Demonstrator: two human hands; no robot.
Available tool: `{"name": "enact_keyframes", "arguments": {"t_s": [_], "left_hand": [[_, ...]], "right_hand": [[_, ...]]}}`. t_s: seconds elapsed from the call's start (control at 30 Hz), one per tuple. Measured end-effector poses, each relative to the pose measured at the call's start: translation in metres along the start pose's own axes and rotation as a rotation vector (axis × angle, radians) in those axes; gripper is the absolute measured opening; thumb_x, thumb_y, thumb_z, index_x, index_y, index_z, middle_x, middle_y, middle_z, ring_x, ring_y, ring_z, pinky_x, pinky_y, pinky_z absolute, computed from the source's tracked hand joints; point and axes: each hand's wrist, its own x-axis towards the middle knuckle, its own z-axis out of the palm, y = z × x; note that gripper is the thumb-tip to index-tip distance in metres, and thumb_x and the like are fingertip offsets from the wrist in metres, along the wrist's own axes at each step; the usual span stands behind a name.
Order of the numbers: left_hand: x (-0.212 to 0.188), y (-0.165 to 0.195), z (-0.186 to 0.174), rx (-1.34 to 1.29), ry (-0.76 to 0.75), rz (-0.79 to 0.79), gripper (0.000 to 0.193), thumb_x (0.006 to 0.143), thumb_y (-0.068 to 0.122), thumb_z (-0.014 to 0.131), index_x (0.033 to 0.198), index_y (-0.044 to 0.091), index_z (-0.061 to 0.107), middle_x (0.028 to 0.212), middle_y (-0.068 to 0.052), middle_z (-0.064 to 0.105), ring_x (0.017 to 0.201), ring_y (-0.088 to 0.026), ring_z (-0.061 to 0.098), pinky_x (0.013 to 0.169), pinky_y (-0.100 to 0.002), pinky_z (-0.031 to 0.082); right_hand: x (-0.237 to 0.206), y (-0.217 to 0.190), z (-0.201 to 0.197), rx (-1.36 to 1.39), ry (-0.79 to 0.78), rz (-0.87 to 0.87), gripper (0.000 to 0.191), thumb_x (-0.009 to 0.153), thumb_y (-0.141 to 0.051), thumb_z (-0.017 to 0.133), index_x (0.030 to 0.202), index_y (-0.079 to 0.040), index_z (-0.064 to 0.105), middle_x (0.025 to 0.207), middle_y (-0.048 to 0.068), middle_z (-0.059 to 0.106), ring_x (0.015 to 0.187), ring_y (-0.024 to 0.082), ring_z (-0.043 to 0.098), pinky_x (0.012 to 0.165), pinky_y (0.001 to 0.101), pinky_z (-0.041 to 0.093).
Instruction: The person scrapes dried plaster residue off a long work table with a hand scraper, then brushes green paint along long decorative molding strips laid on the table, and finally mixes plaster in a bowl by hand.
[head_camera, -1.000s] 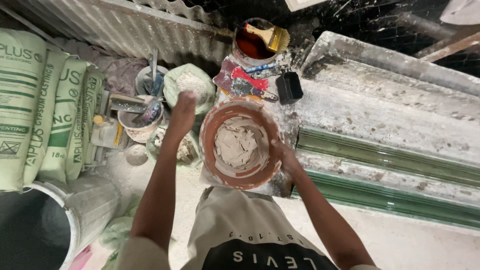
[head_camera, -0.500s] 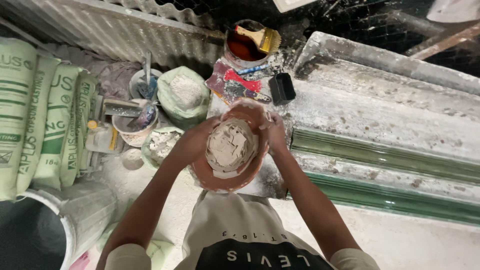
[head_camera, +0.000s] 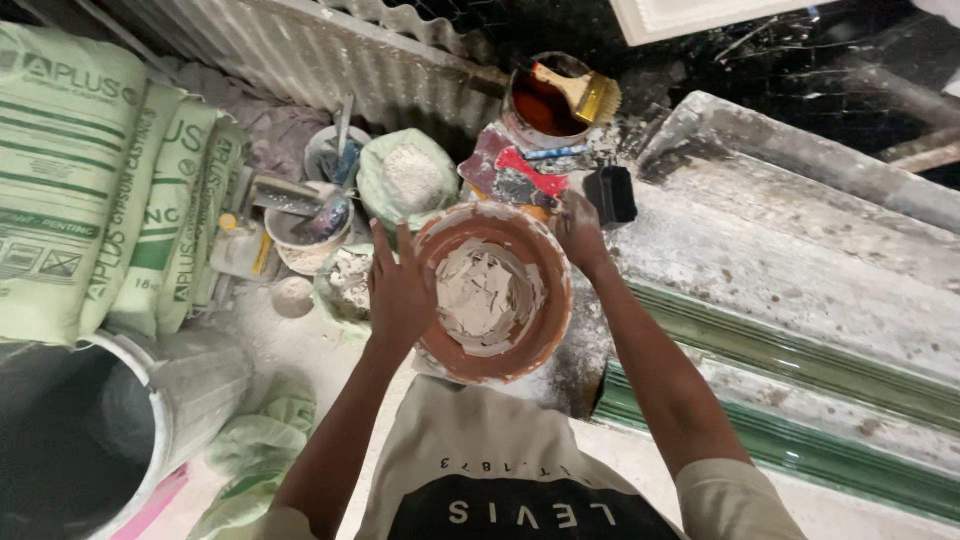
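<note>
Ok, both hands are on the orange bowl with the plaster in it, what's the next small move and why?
Probably steady the bowl and lower it level. The left hand lies flat on its near-left rim and the right hand holds the far rim, so the grip looks loose, and the grey, cracked plaster inside could shift if it tips. A tub of tools sits close on the left.
</note>
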Motion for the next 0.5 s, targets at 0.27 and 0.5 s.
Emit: {"name": "enact_keyframes", "arguments": {"t_s": [0.27, 0.5], "left_hand": [[0.004, 0.028, -0.002, 0.621, 0.127, 0.307, 0.061, 0.094, 0.023, 0.063, 0.153, 0.013, 0.049, 0.160, -0.019, 0.040, 0.151, -0.036, 0.034, 0.117, -0.065, 0.028], [-0.007, 0.041, 0.000, 0.126, 0.101, 0.271, 0.048, 0.101, 0.017, 0.058, 0.146, 0.002, 0.051, 0.155, -0.017, 0.048, 0.149, -0.037, 0.042, 0.124, -0.051, 0.035]], "right_hand": [[0.001, 0.006, 0.021, -0.379, -0.133, 0.034, 0.038, 0.098, -0.024, 0.067, 0.133, -0.011, 0.060, 0.118, 0.016, 0.061, 0.109, 0.038, 0.060, 0.087, 0.0541, 0.051], [-0.037, -0.024, -0.051, 0.109, 0.100, 0.047, 0.044, 0.098, -0.009, 0.064, 0.139, -0.004, 0.052, 0.124, 0.021, 0.056, 0.105, 0.036, 0.061, 0.089, 0.0453, 0.053]]}}
